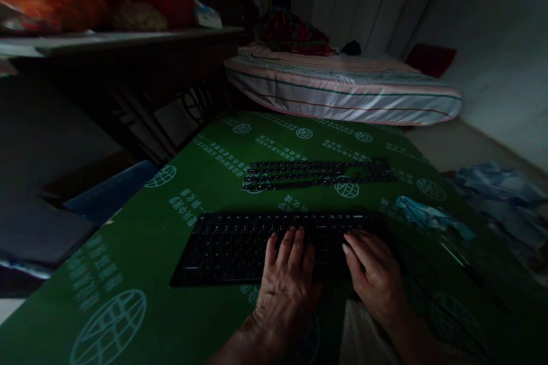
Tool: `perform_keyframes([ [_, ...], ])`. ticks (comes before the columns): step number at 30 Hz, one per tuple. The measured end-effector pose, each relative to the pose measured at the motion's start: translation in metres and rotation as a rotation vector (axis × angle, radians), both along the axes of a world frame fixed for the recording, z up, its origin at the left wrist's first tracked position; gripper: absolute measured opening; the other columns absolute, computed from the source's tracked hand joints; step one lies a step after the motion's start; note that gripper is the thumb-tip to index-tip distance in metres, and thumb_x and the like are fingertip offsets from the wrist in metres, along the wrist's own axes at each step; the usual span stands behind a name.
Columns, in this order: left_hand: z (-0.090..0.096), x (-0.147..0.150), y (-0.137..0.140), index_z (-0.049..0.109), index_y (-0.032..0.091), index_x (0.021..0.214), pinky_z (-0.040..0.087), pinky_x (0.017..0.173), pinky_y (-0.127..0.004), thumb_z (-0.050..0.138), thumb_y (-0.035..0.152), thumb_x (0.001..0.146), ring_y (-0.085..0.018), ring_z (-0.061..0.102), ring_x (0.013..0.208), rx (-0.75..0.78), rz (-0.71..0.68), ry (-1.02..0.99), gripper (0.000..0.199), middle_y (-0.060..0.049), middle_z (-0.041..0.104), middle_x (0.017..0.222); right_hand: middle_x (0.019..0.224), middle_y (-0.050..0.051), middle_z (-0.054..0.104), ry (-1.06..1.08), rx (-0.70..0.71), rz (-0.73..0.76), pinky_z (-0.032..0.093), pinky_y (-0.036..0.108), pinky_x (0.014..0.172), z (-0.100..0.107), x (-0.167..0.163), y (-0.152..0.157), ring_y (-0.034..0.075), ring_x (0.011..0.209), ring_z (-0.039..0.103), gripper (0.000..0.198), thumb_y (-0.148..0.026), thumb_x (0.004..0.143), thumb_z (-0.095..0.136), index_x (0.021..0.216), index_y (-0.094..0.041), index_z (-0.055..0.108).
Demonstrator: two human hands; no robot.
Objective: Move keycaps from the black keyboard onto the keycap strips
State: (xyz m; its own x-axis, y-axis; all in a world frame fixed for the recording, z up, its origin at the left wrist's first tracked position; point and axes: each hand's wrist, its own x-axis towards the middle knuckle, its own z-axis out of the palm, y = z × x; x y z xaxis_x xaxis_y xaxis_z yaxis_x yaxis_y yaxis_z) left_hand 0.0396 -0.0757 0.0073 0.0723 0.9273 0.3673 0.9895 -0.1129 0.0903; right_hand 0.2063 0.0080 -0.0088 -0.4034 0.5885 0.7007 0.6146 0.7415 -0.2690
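A: Where do we locate the keyboard and the 2 hands?

B: We find the long black plastic keyboard [226, 256] flat on the green tabletop printed with pale globes and lettering [141, 251], lengthwise before the wearer. The left hand [285, 279] lies palm down over its middle, fingers slightly spread, gripping nothing we can see. The right hand [372, 268] is apart from the left, over the keyboard's right section, fingers bent. We cannot tell whether its thumb and fingertips pinch anything.

A: Why this hand position?

B: We judge that the flat left hand steadies the keyboard, freeing the right fingertips for finer handling.

A: And the loose black keycaps [308, 173]?

B: We see them just beyond the keyboard in long parallel rows, probably to preserve their order. At right, the crumpled light-blue cloth [434, 217] lies near the slim tool with a shiny shaft [455, 254], both likely placed there for right-hand access.
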Motion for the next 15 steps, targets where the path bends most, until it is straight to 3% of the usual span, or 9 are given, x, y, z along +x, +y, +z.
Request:
perform_keyframes([
  [5,-0.006,0.003,0.008,0.060,0.017,0.109,0.040,0.098,-0.047,0.048,0.031,0.087,-0.027,0.053,0.115,0.097,-0.166,0.070,0.029,-0.011,0.059,0.125,0.092,0.008,0.069,0.010,-0.021,-0.009,0.055,0.036,0.081,0.001,-0.005,0.000,0.020,0.091,0.064,0.023,-0.010,0.086,0.051,0.105,-0.018,0.062],
  [8,-0.023,0.005,0.018,0.061,0.018,0.108,0.042,0.095,-0.040,0.044,0.031,0.088,-0.024,0.055,0.111,0.204,-0.242,0.087,0.029,-0.008,0.062,0.119,0.091,0.008,0.069,0.044,0.006,-0.026,0.055,0.036,0.081,0.000,-0.008,0.001,0.020,0.090,0.064,0.024,-0.009,0.085,0.051,0.104,-0.018,0.063],
  [12,-0.051,0.006,0.030,0.063,0.019,0.095,0.035,0.103,-0.040,0.036,0.029,0.090,-0.021,0.056,0.107,0.484,-0.193,-0.040,0.029,-0.008,0.065,0.110,0.090,0.007,0.070,0.086,-0.011,-0.016,0.056,0.034,0.079,0.009,-0.006,0.004,0.018,0.088,0.064,0.025,-0.009,0.086,0.049,0.105,-0.019,0.062],
  [15,-0.054,0.000,0.031,0.063,0.019,0.095,0.030,0.106,-0.036,0.033,0.035,0.093,-0.019,0.056,0.108,0.498,-0.238,-0.048,0.034,-0.007,0.065,0.111,0.089,0.006,0.070,0.093,-0.021,0.009,0.056,0.031,0.077,0.025,0.002,0.012,0.017,0.086,0.065,0.024,-0.010,0.086,0.049,0.104,-0.020,0.063],
])
